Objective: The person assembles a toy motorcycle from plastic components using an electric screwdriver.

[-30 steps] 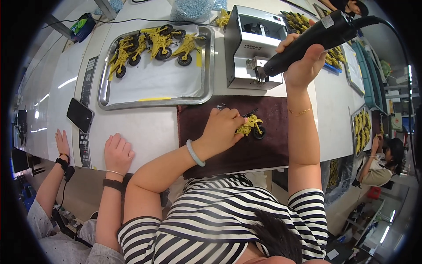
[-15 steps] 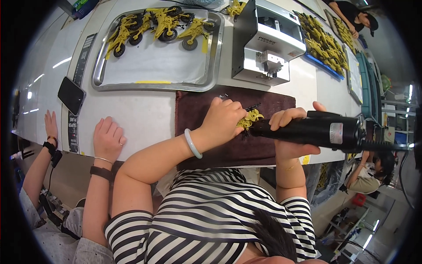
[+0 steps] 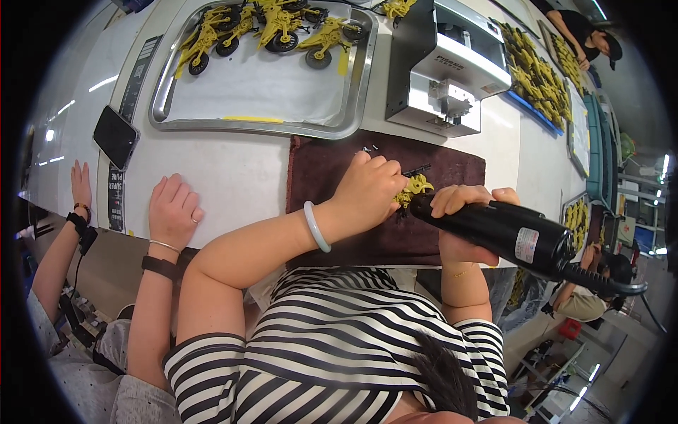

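My left hand (image 3: 369, 185) is closed around a small yellow toy motorcycle (image 3: 418, 186) with black parts, steadying it over a dark maroon cloth (image 3: 321, 166). Part of the toy is hidden behind my fingers. From the right, my right hand (image 3: 462, 215) grips a black corded electric screwdriver (image 3: 505, 230). Its tip end meets the toy's right side, though the exact contact point is hidden. Tiny screws (image 3: 373, 148) lie on the cloth just beyond my left hand.
Several yellow toy motorcycles (image 3: 282, 25) stand in a metal tray (image 3: 254, 126). Right of it is a white-and-black bench machine (image 3: 445, 78); farther right, a blue tray (image 3: 535, 113) heaped with yellow parts. A phone (image 3: 116, 138) lies left, near a co-worker's hands (image 3: 173, 208).
The rear of the screwdriver has swung toward me, so the tool slants more, its tip end still at the toy. My left hand keeps its hold. The whole view has shifted slightly.
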A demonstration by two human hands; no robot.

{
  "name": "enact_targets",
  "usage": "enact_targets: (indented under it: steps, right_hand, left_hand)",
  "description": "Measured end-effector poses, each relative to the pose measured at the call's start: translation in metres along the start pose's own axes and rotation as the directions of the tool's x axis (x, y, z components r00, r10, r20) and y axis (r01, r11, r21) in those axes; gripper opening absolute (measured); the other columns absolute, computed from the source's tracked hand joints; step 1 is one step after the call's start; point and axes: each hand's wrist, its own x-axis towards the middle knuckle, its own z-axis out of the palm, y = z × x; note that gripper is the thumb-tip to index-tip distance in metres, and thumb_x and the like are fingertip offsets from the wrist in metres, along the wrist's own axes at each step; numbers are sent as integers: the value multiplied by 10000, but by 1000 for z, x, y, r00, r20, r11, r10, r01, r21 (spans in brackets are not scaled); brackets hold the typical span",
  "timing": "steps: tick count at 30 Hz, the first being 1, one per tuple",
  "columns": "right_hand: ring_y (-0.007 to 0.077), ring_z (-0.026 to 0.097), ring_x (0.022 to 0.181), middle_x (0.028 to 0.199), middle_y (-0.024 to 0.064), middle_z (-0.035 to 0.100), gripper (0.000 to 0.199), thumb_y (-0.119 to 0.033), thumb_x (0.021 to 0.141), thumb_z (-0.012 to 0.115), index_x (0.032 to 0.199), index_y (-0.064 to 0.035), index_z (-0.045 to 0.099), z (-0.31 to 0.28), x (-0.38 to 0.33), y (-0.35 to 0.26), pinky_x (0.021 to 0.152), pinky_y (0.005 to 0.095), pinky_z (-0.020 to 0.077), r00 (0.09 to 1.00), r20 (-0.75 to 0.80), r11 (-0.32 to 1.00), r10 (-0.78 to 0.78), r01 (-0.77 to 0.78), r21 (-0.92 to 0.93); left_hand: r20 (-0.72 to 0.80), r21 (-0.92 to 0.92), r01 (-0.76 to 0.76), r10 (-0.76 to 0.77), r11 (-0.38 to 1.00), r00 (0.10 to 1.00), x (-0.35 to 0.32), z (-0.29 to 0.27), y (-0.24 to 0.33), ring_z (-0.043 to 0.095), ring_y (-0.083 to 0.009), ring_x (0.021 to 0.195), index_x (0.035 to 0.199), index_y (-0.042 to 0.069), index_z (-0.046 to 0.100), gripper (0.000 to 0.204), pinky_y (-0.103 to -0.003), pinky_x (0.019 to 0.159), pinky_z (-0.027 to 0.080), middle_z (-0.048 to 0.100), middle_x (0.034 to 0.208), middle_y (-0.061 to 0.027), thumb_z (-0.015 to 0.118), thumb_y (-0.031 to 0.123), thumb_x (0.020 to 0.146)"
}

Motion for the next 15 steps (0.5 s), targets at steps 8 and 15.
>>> enact_targets:
  steps: [8, 15]
  right_hand:
    - [201, 502, 511, 705, 98, 503, 788, -712, 657, 493, 1106, -96, 295, -2, 2, 4, 519, 319, 445, 1000, 21, 1000, -3, 2, 21]
    - [206, 546, 538, 712, 108, 550, 950, -674, 656, 556, 1304, -72, 208, -2, 38, -12, 522, 303, 476, 994, -86, 988, 70, -57, 143]
  left_hand:
    - [-6, 11, -32, 32, 999, 999, 4, -1, 0, 497, -166, 786, 905, 97, 622, 337, -330, 706, 334, 516, 829, -2, 735, 174, 596]
    - [-46, -10, -48, 48, 999, 998, 0, 0, 0, 505, -168, 780, 906, 101, 606, 330, -331, 713, 329, 526, 828, -6, 727, 189, 611]
